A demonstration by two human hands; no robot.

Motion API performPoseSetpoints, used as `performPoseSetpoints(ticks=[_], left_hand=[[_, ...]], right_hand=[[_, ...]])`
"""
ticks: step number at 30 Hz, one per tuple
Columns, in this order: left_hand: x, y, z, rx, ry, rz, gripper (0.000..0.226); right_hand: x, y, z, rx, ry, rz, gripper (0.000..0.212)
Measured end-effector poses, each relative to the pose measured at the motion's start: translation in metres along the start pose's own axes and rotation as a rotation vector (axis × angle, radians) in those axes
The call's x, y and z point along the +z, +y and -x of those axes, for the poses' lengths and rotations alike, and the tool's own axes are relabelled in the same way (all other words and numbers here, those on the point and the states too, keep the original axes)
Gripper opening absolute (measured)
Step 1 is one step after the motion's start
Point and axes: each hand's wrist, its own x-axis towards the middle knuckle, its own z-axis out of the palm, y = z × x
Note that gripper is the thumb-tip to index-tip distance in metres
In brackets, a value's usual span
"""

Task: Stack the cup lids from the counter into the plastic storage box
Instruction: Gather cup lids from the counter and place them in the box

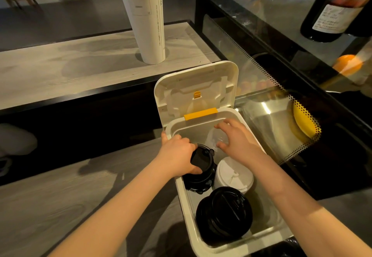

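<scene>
- Inside the plastic storage box (pixel 201 246), against its left wall: a stack of black lids (pixel 201 170), gripped around the top by the left hand (pixel 177 156), fingers and thumb curled over the uppermost lid.
- At the far end of the box, just below its raised hinged cover (pixel 193 87): the right hand (pixel 235 137), fingers spread wide, gripping nothing, poised over a clear sleeve (pixel 216 138), apparently of transparent lids; contact with it impossible to tell.
- Just beside the gripped stack, toward the box's right wall: a stack of white lids (pixel 233 174), standing upright.
- At the near end of the box: a second black stack (pixel 223 214), wider and free of either hand.
- Beyond the box, on the raised surface (pixel 80 65): a tall column of white paper cups (pixel 145 19).
- Step in hand, by appearance: settling the gripped stack into its place by the left wall.
- Lower it straight down, keeping it vertical, then press lightly on top for full nesting.
- Use the spread right hand to hold the clear sleeve back toward the far wall, leaving room and avoiding a trapped edge underneath.
- Let go only with the stack flat on the box floor, clear of the white stack, and low enough for closing the cover.
</scene>
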Motion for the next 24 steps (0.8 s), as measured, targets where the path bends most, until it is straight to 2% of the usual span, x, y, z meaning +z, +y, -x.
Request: performPoseSetpoints(ticks=[7,11,13,16,18,20,24], left_hand=[[0.002,0.001,0.001,-0.006,-0.001,0.063,0.075],[0.008,0.002,0.009,-0.002,0.103,0.106,0.079],[0.011,0.002,0.013,0.018,0.162,0.11,0.075],[0.015,0.003,0.015,0.01,0.137,0.128,0.07],[0.016,0.003,0.014,-0.007,0.113,0.123,0.071],[0.017,0.004,0.014,-0.019,0.107,0.124,0.072],[0.016,0.007,0.017,-0.03,0.125,0.137,0.07]], right_hand=[[-0.012,-0.007,0.005,0.007,-0.05,0.031,0.065],[-0.029,-0.004,0.045,-0.017,0.116,-0.205,0.045],[-0.035,-0.002,0.073,-0.032,0.038,-0.387,0.039],[-0.036,-0.004,0.107,-0.074,-0.237,-0.518,0.053],[-0.032,-0.007,0.119,-0.101,-0.384,-0.391,0.063],[-0.028,-0.012,0.123,-0.13,-0.442,-0.223,0.068],[-0.013,-0.03,0.127,-0.175,-0.389,-0.089,0.073]])
